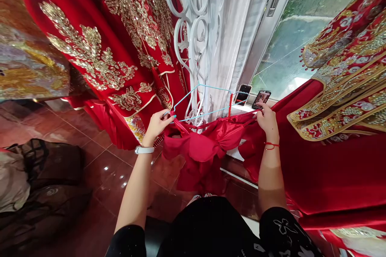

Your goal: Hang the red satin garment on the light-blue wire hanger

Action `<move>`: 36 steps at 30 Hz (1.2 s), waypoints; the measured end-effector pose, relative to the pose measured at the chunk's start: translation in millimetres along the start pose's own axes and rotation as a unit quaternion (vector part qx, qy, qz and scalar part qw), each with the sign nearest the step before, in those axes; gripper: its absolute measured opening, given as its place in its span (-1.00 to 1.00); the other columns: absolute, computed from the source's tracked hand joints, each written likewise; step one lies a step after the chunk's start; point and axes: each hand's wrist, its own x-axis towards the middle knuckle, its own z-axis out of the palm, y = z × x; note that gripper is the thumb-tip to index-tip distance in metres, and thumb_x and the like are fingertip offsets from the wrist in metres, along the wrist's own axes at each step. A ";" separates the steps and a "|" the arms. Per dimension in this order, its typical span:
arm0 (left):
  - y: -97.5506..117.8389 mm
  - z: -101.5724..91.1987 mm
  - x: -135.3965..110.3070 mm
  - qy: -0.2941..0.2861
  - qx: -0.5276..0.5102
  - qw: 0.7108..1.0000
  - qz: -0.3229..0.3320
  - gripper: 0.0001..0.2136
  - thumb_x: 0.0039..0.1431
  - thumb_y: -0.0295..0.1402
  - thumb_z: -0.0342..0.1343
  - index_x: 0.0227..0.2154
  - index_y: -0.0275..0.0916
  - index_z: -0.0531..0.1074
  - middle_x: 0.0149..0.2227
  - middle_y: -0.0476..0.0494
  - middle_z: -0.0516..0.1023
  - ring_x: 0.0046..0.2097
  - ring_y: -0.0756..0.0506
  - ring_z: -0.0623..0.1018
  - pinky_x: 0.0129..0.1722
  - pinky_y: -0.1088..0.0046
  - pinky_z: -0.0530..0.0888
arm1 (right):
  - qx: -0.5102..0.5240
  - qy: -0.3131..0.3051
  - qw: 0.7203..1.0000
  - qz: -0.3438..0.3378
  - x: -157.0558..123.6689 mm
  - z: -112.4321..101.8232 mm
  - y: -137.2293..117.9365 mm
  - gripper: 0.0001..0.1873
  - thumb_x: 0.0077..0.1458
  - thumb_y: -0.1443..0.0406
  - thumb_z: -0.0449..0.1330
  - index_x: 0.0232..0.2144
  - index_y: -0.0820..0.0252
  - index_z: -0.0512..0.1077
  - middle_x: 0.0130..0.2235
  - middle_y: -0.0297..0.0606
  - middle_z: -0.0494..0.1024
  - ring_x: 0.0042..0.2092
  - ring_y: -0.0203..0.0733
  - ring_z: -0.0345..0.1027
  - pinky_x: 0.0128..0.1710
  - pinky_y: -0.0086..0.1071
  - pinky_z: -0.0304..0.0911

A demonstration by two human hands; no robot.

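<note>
Over the tile floor (117, 172), the left hand (155, 125) pinches a red dress (205, 148) at one tip of a blue hanger (214, 88), the right hand (267, 120) pinching its other shoulder, which seems to call for hooking over the far tip, before white scrollwork (174, 38).

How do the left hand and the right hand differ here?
The left hand wears a white wristband, while the right hand wears a red string bracelet. The left hand pinches the red garment at one tip of the blue hanger; the right hand holds its other side. The right hand sits beside a phone; the left has none nearby. Both hands hold the same garment.
</note>
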 end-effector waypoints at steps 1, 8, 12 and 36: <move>-0.5 -0.1 0.1 0.000 0.001 1.000 0.001 -0.62 0.08 -0.15 0.16 -0.58 -0.17 0.07 -0.55 0.09 0.06 -0.45 0.01 0.09 -0.41 0.44 0.09 | 0.040 -0.010 0.999 0.025 2.8 2.7 1.9 -0.52 -0.06 0.35 0.10 -0.03 0.14 0.45 -0.41 -0.25 0.55 -0.39 -0.06 0.46 -0.25 -0.15 0.44; 0.0 -0.2 0.0 -0.006 -0.003 1.000 0.004 -0.65 0.09 -0.15 0.15 -0.57 -0.18 0.11 -0.55 0.09 0.07 -0.45 0.01 0.10 -0.42 0.44 0.08 | 0.337 0.050 0.936 0.092 18.8 22.9 -7.0 -0.60 -0.16 0.31 0.23 -0.18 0.04 0.31 -0.36 -0.39 0.57 -0.39 -0.20 0.55 -0.48 -0.42 0.41; 1.2 -4.7 0.6 -0.010 -0.001 1.000 0.003 -0.64 0.09 -0.16 0.15 -0.57 -0.18 0.09 -0.55 0.09 0.05 -0.46 0.02 0.08 -0.43 0.44 0.07 | 0.395 0.058 0.916 0.034 27.2 27.1 -15.7 -0.57 -0.12 0.28 0.30 -0.18 0.00 0.26 -0.30 -0.39 0.64 -0.27 -0.19 0.61 -0.37 -0.39 0.49; -1.2 -0.2 -0.9 0.013 0.005 1.000 -0.008 -0.64 0.07 -0.15 0.15 -0.58 -0.18 0.09 -0.56 0.10 0.07 -0.46 0.02 0.10 -0.41 0.43 0.09 | 0.198 -0.044 0.969 -0.144 47.5 51.5 -72.9 -0.50 0.04 0.36 0.23 0.07 0.04 0.42 -0.18 -0.29 0.67 -0.29 -0.21 0.49 -0.16 -0.23 0.45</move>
